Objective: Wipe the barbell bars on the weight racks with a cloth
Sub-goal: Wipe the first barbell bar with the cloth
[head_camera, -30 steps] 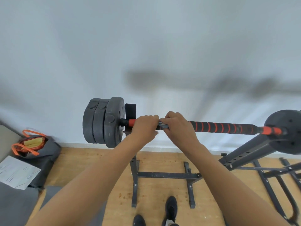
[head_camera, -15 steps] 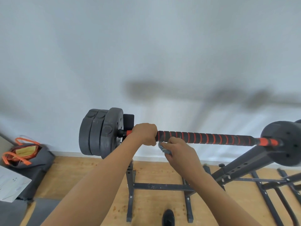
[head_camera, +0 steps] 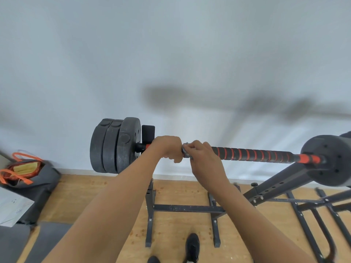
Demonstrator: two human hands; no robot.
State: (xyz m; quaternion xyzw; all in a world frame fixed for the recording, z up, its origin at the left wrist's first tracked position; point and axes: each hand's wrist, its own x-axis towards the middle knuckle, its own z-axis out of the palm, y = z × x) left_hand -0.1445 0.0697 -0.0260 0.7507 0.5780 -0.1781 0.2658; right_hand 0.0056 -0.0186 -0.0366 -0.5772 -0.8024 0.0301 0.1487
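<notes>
Two hands sit side by side on the barbell bar (head_camera: 252, 153), left of centre in the frame. My left hand (head_camera: 167, 149) wraps over the bar just beside the stacked weight plates (head_camera: 114, 147), its fingers (head_camera: 175, 159) curled under and closed round it. I judge that grip is there to stop the bar rolling on its supports while the other hand rubs.

My right hand (head_camera: 201, 154) touches the left and pinches a small grey cloth (head_camera: 185, 151) against the bar, fingers bunched round the wad so the fabric hugs the ribbed grip rather than skating over it. Only a scrap of cloth shows between the two hands.

The bar lies across the weight rack (head_camera: 281, 181) and runs to the plate (head_camera: 330, 160) at the right edge, its black-and-orange ribbed stretch bare between. I read this as work at the left end, with most of the length not yet covered. The next move calls for sliding the cloth rightward under a steady squeeze.

At lower left, a grey bag (head_camera: 24, 168) with orange straps lies well apart.
</notes>
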